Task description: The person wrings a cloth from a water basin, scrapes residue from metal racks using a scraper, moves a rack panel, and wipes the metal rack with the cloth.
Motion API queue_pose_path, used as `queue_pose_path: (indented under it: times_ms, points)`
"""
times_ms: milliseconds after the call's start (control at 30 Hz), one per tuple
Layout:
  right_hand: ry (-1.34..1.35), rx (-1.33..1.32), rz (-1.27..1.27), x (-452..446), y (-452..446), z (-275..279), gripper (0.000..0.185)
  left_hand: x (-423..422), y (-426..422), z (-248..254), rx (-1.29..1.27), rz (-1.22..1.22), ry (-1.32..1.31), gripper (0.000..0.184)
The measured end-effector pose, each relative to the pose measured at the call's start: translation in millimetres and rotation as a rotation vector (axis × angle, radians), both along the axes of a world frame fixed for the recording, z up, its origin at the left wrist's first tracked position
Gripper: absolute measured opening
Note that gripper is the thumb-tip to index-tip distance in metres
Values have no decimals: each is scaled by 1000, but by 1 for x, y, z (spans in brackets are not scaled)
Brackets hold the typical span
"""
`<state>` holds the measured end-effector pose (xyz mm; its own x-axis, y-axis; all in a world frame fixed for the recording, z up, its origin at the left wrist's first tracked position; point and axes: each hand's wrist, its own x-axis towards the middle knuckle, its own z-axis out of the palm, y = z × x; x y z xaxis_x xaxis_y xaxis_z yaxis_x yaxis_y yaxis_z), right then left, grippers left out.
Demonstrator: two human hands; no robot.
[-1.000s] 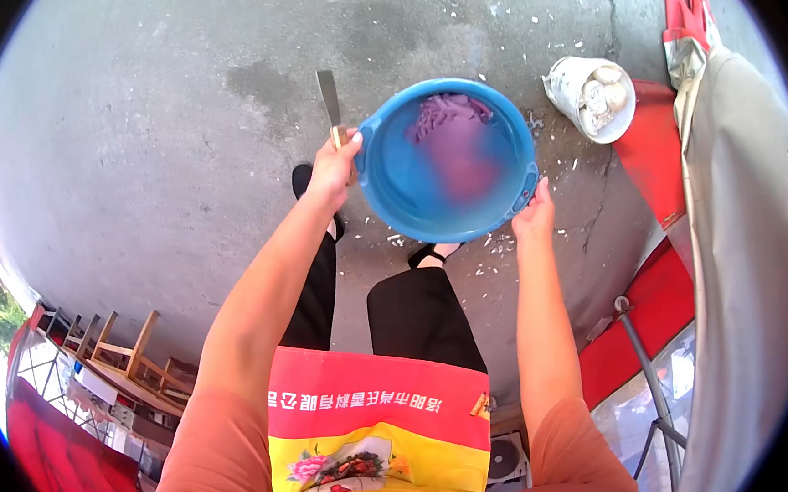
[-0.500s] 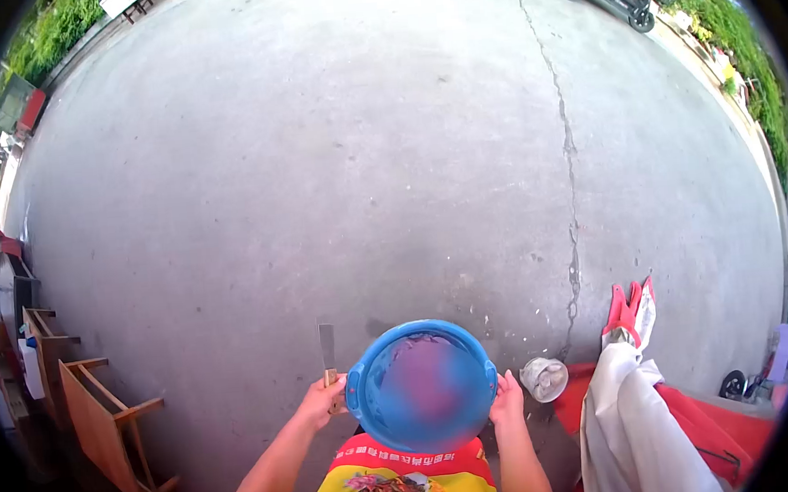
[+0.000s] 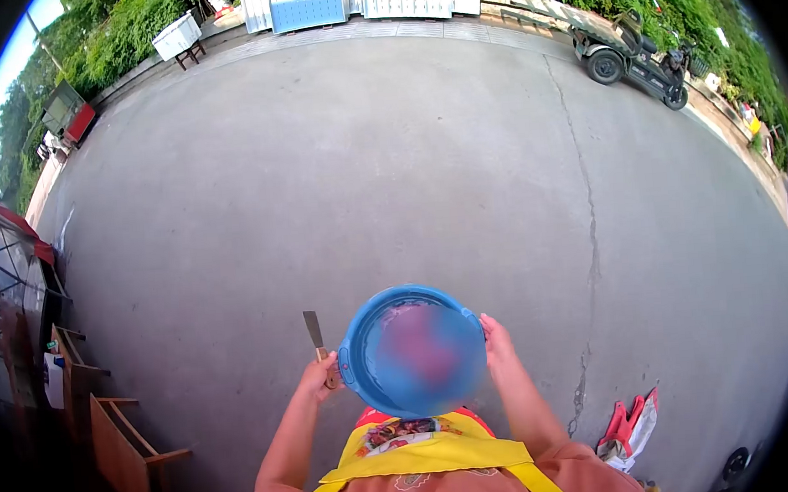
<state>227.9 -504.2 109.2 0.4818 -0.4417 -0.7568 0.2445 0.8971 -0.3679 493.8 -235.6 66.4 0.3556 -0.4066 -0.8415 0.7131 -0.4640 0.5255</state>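
Held between my two hands is a round blue basin point(image 3: 359, 329) with reddish-purple contents, partly blurred. My left hand point(image 3: 319, 377) grips the basin's left handle and also the wooden handle of a knife point(image 3: 313, 327), whose flat blade points away from me. On the opposite side my right hand point(image 3: 497, 339) is closed on the basin's right rim. The basin hangs in front of my yellow and red apron point(image 3: 427, 458), above the concrete ground.
Wooden stools point(image 3: 123, 448) lie at the lower left. Red and white fabric point(image 3: 628, 426) is at the lower right. A three-wheeled vehicle point(image 3: 628, 63) stands at the upper right, a white box on legs point(image 3: 178, 38) at the upper left. A crack point(image 3: 591, 232) runs along the ground.
The view has tilted up from the ground near my feet to the wider yard. The white bucket has left the view. Both hands still hold the basin, and the knife remains in my left hand.
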Motion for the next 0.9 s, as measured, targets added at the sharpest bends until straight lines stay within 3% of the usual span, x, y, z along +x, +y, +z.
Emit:
queue_pose_path:
  times_ms: [100,200,533,600,667,900]
  points:
    - [29,-27,101,80,-103,5,23,62,-87,28,-91,46,-21,26]
    - [117,-135,92,165,-211,-35,23,146,-187,19,-172,51,-62,27]
    - [107,-139,34,418,-511,-61,19,441,-502,9,-72,-38,-161,26]
    - [127,-104,11,486,-573,-45,19,499,-572,20,-84,-11,-195,26]
    - [85,-134,61,537,-627,-67,19,531,-618,18,-75,35,-178,26]
    - [-16,-128,248,792,-816,-13,21,737,-762,11,-115,245,-168,24]
